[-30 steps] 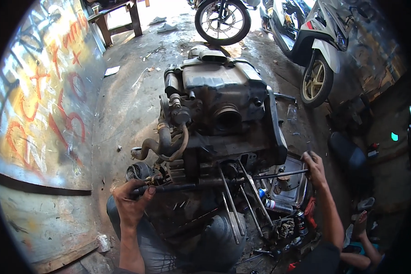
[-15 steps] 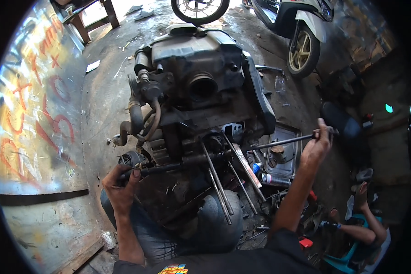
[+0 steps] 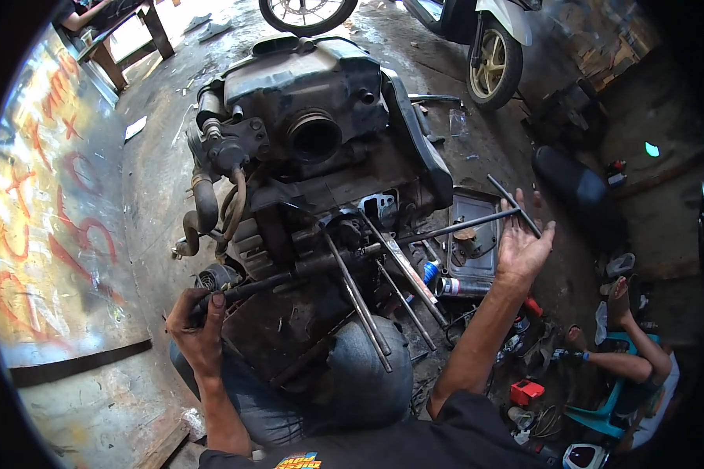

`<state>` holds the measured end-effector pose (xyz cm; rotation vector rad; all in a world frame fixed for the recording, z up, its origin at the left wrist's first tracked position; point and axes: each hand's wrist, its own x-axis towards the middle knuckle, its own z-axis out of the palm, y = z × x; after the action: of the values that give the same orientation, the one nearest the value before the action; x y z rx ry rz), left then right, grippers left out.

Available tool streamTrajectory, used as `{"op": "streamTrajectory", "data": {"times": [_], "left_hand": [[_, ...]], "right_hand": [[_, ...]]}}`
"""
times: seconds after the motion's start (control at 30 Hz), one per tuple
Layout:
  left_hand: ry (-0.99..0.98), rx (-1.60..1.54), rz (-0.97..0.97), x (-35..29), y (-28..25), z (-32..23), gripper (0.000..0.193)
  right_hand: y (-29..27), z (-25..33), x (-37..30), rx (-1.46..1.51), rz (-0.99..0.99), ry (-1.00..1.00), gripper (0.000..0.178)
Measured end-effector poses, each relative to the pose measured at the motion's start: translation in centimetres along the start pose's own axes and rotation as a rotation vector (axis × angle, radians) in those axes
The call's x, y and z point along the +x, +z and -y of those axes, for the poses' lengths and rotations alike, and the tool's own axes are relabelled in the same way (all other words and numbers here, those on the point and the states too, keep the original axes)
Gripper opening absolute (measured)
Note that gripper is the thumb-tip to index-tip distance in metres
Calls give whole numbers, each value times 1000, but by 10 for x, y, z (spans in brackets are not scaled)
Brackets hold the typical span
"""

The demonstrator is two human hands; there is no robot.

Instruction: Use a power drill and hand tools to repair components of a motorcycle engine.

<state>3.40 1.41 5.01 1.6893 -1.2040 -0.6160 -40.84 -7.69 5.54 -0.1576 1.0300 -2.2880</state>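
The motorcycle engine [image 3: 313,156] stands on the concrete floor [image 3: 149,180] directly ahead of the person's knees [image 3: 368,375], grimy and still largely assembled, its round intake port open and hoses attached at its left side. The left hand [image 3: 199,324] is closed around the grip of a dark bar [image 3: 289,273] running across the engine's lower front. The right hand [image 3: 524,246] is spread wide, palm against the cross-handle of a long T-handle wrench [image 3: 461,227] whose shaft reaches into the engine's right side. Judged from this, fastener work is under way; no cover appears removed. Loose parts lie in a metal tray [image 3: 477,250] at the right.
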Motion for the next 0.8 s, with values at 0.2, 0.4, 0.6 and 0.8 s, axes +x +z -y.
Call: {"op": "streamTrajectory", "data": {"times": [0.2,0.4,0.6,0.8], "left_hand": [[14,-16,-22,-6,0,-4,29],[33,20,-39,-4,0,-3,26],[38,-87,-39,0,8,5,27],[54,-56,-58,-3,2,-1,26]], "right_hand": [[-14,-16,27,187,-65,125,47],[-39,-47,47,579,58,212,37],[-46,-45,43,1262,217,535,30],[-53,-32,71,931,7,709,37]]}}
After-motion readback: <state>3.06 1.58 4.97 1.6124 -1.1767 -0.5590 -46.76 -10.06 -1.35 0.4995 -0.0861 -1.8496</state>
